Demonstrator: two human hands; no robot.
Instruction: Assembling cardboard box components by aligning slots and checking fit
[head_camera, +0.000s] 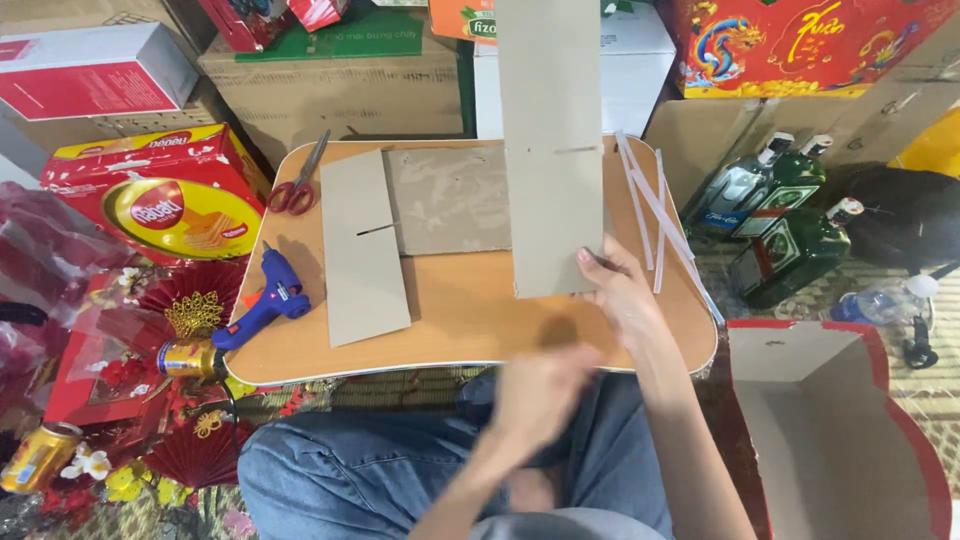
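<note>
My right hand (620, 290) grips the lower right edge of a tall grey cardboard strip (550, 150), held upright on the small wooden table (470, 310); the strip has a short slit partway up. My left hand (535, 390) is blurred, low over my lap at the table's near edge, and seems to hold nothing. A second slotted cardboard strip (362, 245) lies flat at the left, beside a square cardboard piece (450, 200).
Red-handled scissors (298, 185) and a blue glue gun (265, 300) lie on the table's left part, clear glue sticks (650, 205) on the right. Green bottles (790, 240), an open red-edged box (830, 420), cartons and red decorations surround the table.
</note>
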